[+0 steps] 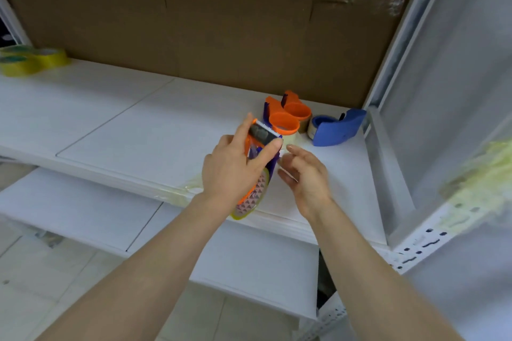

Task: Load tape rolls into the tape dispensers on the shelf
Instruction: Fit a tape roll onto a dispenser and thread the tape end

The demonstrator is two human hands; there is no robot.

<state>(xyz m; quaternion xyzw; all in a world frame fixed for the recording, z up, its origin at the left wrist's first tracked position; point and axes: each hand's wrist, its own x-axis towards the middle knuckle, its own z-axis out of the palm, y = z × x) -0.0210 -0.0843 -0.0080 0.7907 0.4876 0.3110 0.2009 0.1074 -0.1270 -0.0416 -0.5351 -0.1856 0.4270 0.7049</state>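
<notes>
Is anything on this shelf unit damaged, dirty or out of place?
Yes. Yellowish residue smears the shelf front edge beside the left hand, and a bigger patch covers the right upright. The cardboard backing shows creases. The dispensers look intact.

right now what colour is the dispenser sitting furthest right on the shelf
Blue: the dispenser by the shelf's right upright, seen in the head view.

Soft, even, cool light with faint shadows; wide-angle bending at the edges; slight blur throughout, stronger at right.
</notes>
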